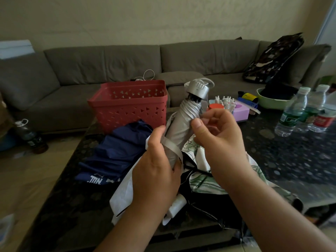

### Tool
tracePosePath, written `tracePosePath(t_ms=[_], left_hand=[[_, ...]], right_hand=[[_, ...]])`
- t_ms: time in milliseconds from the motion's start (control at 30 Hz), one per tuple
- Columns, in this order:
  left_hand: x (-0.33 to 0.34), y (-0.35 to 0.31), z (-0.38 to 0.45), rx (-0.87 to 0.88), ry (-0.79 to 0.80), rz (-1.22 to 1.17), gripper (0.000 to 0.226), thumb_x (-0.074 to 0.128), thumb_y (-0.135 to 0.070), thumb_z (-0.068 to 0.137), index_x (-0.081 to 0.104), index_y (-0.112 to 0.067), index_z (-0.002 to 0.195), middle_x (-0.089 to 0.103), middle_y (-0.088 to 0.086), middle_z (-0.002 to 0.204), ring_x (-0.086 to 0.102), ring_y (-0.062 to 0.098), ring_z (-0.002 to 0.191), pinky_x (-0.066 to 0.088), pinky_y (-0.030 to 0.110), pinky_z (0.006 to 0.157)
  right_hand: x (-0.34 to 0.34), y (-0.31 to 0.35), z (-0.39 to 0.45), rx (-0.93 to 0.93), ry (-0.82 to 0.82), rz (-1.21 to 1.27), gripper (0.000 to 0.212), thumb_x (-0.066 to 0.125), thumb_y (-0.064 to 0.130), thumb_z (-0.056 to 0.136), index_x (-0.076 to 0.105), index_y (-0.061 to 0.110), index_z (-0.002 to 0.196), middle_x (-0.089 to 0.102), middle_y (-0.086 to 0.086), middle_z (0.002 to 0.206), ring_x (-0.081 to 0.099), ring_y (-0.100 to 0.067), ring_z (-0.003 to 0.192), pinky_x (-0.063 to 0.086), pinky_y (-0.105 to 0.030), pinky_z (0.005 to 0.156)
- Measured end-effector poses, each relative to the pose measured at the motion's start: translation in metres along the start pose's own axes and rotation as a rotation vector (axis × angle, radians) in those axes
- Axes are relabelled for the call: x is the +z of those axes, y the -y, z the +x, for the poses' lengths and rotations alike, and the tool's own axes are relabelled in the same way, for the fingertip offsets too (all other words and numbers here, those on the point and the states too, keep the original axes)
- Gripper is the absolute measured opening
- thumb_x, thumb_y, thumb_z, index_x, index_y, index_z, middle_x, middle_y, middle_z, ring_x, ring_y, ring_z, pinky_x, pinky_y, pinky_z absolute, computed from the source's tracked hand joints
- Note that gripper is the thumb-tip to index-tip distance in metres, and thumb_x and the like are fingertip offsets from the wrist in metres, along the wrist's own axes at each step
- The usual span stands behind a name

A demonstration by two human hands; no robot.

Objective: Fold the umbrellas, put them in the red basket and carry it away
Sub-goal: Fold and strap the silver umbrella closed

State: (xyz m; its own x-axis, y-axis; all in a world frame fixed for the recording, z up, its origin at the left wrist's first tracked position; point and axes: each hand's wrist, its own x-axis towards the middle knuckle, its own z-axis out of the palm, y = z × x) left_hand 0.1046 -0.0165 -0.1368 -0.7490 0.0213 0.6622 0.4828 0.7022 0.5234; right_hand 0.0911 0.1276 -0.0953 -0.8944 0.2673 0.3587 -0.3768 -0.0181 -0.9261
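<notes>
Silver umbrella [183, 122], rolled, tilted up at frame centre; left hand [156, 171] clenched round its lower end, right hand [218, 135] pinching its upper fabric. Red basket [129, 104] just behind, upper left, on dark counter [291, 160].

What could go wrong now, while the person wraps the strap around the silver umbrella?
1. The strap hangs loose under the left hand; if it slips, the silver umbrella may unroll.
2. The white leaf-print umbrella lies unfolded below and could catch on the hands.
3. The red basket stands near the table edge; a hard drop might push it off.
</notes>
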Motion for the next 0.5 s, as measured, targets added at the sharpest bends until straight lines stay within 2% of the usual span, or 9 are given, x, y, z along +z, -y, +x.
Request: tracePosePath(t_ms=[67,133,167,267,367,500], left_hand=[[-0.002,0.000,0.002,0.046,-0.028,0.059,0.079,0.080,-0.023,0.083,0.030,-0.023,0.144,0.074,0.009,0.118,0.075,0.027,0.087,0.037,0.024,0.061],[-0.004,0.001,0.003,0.083,-0.051,0.104,0.074,0.084,-0.024,0.081,0.036,-0.016,0.137,0.074,0.009,0.113,0.075,0.027,0.083,0.037,0.026,0.061],[-0.004,0.001,0.003,0.097,-0.058,0.127,0.074,0.088,-0.023,0.079,0.039,-0.014,0.133,0.075,0.009,0.108,0.075,0.027,0.080,0.037,0.026,0.060],[-0.002,0.004,0.001,0.140,-0.082,0.167,0.075,0.096,-0.018,0.074,0.044,-0.012,0.128,0.075,0.009,0.100,0.074,0.028,0.076,0.038,0.025,0.060],[-0.002,0.010,0.000,0.179,-0.159,0.169,0.074,0.096,-0.016,0.075,0.045,-0.011,0.130,0.073,0.011,0.106,0.069,0.025,0.087,0.040,0.025,0.067],[-0.002,0.014,0.000,0.255,-0.254,0.091,0.059,0.088,-0.009,0.085,0.048,-0.011,0.128,0.072,0.013,0.111,0.060,0.020,0.098,0.042,0.025,0.076]], right_hand=[[0.001,-0.005,-0.005,0.063,0.040,0.074,0.056,0.080,0.053,0.076,0.059,0.036,0.124,0.069,0.001,0.118,0.072,-0.015,0.106,0.061,-0.046,0.091],[0.002,-0.008,-0.009,0.104,0.139,0.141,0.071,0.084,0.048,0.080,0.051,0.032,0.141,0.069,-0.006,0.128,0.073,-0.024,0.113,0.060,-0.050,0.095],[0.002,-0.007,-0.012,0.105,0.183,0.173,0.067,0.086,0.040,0.084,0.052,0.023,0.140,0.071,-0.011,0.124,0.073,-0.029,0.111,0.060,-0.051,0.094],[0.004,-0.004,-0.014,0.096,0.220,0.253,0.047,0.079,0.029,0.084,0.061,0.004,0.120,0.074,-0.023,0.111,0.074,-0.041,0.104,0.061,-0.056,0.092],[-0.001,-0.004,-0.011,0.087,0.330,0.387,0.050,0.073,0.023,0.088,0.059,-0.006,0.125,0.070,-0.032,0.117,0.070,-0.046,0.110,0.059,-0.053,0.094],[-0.003,-0.004,-0.008,0.088,0.421,0.437,0.055,0.067,0.022,0.089,0.054,-0.011,0.130,0.068,-0.029,0.119,0.068,-0.043,0.113,0.056,-0.051,0.098]])
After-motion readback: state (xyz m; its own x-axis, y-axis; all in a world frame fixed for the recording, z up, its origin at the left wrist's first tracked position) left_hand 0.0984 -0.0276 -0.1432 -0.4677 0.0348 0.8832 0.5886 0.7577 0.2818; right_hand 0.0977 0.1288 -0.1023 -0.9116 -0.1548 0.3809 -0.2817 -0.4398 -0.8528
